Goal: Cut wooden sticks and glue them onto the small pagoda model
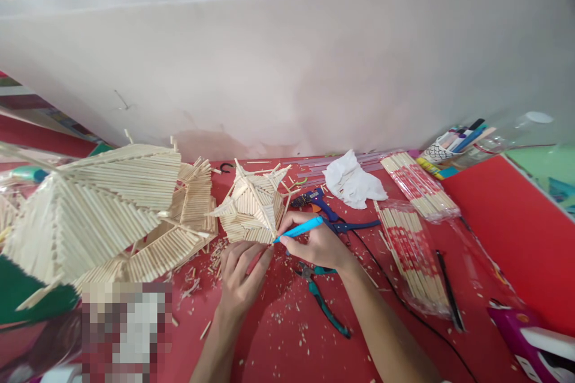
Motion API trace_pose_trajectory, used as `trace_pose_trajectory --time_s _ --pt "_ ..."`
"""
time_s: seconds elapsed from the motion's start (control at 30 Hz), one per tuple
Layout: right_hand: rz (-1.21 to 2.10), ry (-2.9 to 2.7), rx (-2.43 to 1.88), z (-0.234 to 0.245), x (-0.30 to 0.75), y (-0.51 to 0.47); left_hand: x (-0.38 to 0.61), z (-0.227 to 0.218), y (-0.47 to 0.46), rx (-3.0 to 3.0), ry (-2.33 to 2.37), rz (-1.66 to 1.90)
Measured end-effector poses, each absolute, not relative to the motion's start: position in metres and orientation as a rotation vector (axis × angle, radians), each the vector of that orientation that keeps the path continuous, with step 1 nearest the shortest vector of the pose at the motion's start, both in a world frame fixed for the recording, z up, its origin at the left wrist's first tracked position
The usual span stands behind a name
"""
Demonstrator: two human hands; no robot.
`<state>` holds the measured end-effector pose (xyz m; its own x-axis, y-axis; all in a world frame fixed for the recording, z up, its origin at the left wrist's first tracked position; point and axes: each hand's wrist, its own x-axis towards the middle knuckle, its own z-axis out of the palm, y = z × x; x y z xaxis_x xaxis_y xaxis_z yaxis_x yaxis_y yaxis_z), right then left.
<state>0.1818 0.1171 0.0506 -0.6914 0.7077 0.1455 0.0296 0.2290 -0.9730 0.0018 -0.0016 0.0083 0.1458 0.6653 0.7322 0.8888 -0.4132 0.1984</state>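
Note:
In my right hand [314,242] is a slim blue pen [302,228], pinched between thumb and fingers, its tip pointing down-left. The tip is at the front right corner of a small stick model [254,194] with a peaked, star-like roof. My left hand [242,272] has its bent fingers closed on the model's front edge, close to the pen tip; the exact grip is partly hidden. Green-handled cutting pliers [321,296] lie below my right hand. Behind that hand, a dark blue wire stripper [330,209] rests on the red table [269,335].
A larger stick-roofed model [99,209] fills the left side. White crumpled tissue [354,179] and packs of wooden chopsticks [415,257] lie at the right. A pen cup [438,152], red board [516,233] and black cable [404,302] are farther right. A white partition [269,66] stands behind.

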Motion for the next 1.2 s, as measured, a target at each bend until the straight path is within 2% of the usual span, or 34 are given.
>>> trace_pose_trajectory --time_s 1.2 --pt "1.484 -1.972 -0.617 0.0487 0.183 0.119 0.0016 0.0067 -0.0024 -2.145 -1.521 -1.131"
